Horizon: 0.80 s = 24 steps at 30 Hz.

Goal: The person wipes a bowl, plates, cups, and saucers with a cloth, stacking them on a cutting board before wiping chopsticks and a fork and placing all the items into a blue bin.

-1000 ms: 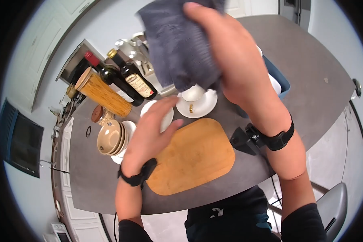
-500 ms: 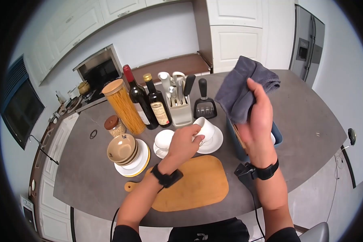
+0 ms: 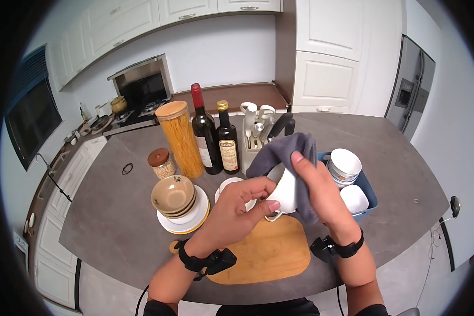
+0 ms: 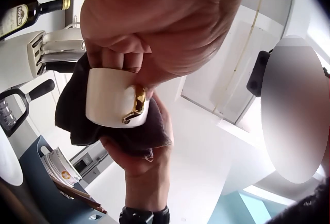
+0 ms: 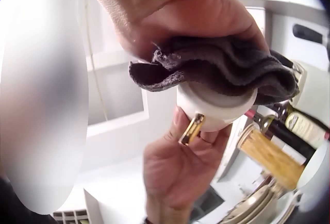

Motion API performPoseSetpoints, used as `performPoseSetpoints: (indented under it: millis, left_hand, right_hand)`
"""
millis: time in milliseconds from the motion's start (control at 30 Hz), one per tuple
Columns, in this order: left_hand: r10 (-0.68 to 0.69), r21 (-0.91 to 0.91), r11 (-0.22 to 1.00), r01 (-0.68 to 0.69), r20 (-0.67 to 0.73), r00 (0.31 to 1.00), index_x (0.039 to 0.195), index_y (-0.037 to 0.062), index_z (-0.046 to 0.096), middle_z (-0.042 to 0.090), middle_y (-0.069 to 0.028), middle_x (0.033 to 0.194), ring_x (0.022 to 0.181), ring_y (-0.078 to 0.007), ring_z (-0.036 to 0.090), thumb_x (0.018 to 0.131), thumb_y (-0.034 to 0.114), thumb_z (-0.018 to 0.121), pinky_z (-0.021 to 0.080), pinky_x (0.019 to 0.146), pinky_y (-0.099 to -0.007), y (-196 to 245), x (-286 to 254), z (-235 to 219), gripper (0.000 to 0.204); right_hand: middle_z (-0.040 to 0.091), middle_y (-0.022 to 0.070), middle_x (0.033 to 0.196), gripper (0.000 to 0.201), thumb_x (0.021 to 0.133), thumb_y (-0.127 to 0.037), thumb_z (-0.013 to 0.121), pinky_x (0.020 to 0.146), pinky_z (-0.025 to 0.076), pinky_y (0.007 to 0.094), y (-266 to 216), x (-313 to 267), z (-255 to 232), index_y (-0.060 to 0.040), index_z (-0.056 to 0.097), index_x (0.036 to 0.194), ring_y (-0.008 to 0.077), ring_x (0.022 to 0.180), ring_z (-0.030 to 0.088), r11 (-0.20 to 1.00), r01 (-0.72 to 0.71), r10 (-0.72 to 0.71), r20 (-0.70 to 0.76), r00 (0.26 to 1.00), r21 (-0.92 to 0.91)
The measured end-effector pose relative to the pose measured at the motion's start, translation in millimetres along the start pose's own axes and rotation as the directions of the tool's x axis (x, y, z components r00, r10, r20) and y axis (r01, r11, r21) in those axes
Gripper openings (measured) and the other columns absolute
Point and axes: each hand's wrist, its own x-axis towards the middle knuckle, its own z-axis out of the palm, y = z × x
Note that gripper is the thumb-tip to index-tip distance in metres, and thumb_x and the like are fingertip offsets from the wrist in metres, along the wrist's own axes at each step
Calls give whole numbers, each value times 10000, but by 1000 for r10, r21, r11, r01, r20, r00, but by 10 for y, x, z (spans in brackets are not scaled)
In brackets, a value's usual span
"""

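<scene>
My left hand (image 3: 231,218) grips a white cup (image 3: 284,196) by its side, raised above the wooden cutting board (image 3: 271,255). Its gold handle (image 4: 136,104) shows clearly in the left wrist view. In my right hand (image 3: 324,197) is a dark grey cloth (image 3: 279,151), with the thumb on top of it. The cloth wraps one end of the cup and covers the base side in the right wrist view. Fingers of the left hand reach to the opposite end of the cup.
Stacked bowls (image 3: 173,195) on plates stand left of the board. Behind are a pasta jar (image 3: 181,142), two bottles, one a dark wine bottle (image 3: 205,142), and a knife block (image 3: 252,152). A blue bin (image 3: 371,197) with white dishes sits at the right.
My left hand has lifted the cup off its saucer. The right hand has brought the cloth down and left onto the cup. The head view has tilted upward.
</scene>
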Motion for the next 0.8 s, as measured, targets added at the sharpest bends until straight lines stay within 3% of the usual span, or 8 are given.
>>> performPoseSetpoints:
  millis: [67,133,267,333,400,600,733,800]
  left_hand:
    - [52,-40,998,-52,11,999,1057,-12,660,693,-15,895,867,-75,601,979,50,667,490,805,-263,-28,19,-12,100]
    - [43,-181,983,-34,47,998,1104,-36,676,725,-37,1041,975,-83,633,994,68,675,494,864,-254,-62,9,-40,151]
    - [146,-74,986,-151,-64,987,1087,-17,697,750,-56,1047,984,-120,675,973,77,699,492,993,-340,-94,25,-16,148]
    - [381,435,839,-325,-45,924,1016,40,729,740,-60,985,929,-180,698,933,50,704,456,1077,-436,-75,33,-23,87]
    - [436,511,781,-358,-36,899,1018,55,728,737,-63,987,943,-203,699,913,40,705,416,1112,-486,-88,43,18,108]
    - [593,789,496,-361,-4,805,1020,60,710,708,-61,941,971,-229,691,830,-11,712,364,1145,-542,-136,118,40,203]
    - [517,866,450,-218,-53,855,1037,48,700,665,-79,898,1041,-271,657,806,-33,706,355,1134,-560,-213,142,-111,245]
    - [538,871,428,-242,-31,842,1036,55,703,660,-87,941,1095,-297,630,810,-20,708,347,1139,-566,-154,127,-104,239]
  right_hand:
    - [732,76,1019,460,1070,-420,509,732,553,299,48,68,-120,1,681,1140,178,827,700,987,-136,131,60,990,86]
    - [736,108,1062,471,1064,-427,513,751,597,322,95,108,-121,-2,654,1212,202,857,726,808,-274,250,118,961,521]
    - [733,133,1113,526,1064,-446,503,753,631,350,78,107,-104,1,603,1323,230,953,746,690,-349,275,216,937,634]
    - [746,109,1063,461,1045,-422,547,728,623,335,74,93,-71,-22,652,1250,211,920,748,665,-353,293,205,934,658]
    - [759,86,1012,399,1027,-398,591,703,614,320,27,59,-44,-46,702,1177,192,886,750,642,-355,309,194,931,679]
    - [736,90,989,625,1068,-536,467,582,518,249,83,82,-106,23,637,1288,118,764,680,957,-216,233,-66,970,192]
    - [635,10,810,567,1086,-499,483,549,435,246,35,-5,19,37,667,1073,63,685,542,963,-243,227,-140,964,-119]
    - [509,-48,702,481,1058,-509,553,470,388,213,228,91,3,-49,596,926,48,590,508,963,-42,7,-131,991,-266]
